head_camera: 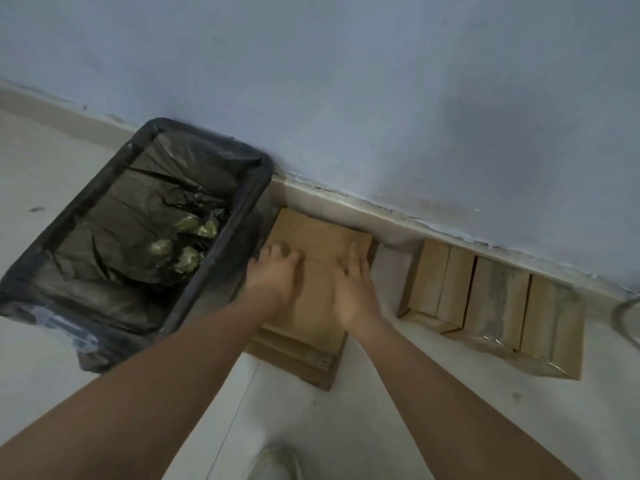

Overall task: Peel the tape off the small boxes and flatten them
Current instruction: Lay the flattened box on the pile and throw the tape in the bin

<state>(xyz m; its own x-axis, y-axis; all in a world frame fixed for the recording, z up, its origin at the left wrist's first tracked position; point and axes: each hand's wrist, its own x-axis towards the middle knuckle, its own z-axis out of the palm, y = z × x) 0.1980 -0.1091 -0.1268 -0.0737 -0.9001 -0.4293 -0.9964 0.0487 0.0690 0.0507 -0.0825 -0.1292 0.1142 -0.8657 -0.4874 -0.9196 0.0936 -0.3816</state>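
Flattened boxes (304, 348) lay stacked on the floor (381, 427); left hand (273, 275) and right hand (353, 289) pressed them with flat, spread fingers. Several taped boxes (491, 306) waited.

Both hands lie flat, fingers extended, on the top flattened box (320, 244) of a stack of flattened boxes (294, 358) on the floor (398, 410): left hand (273, 271) at its left side, right hand (355, 289) at its right. A bin with a black liner (104, 216), holding crumpled tape (188, 244), stands just left of the stack. Four unflattened taped boxes (495, 303) stand along the wall (346, 81) to the right.
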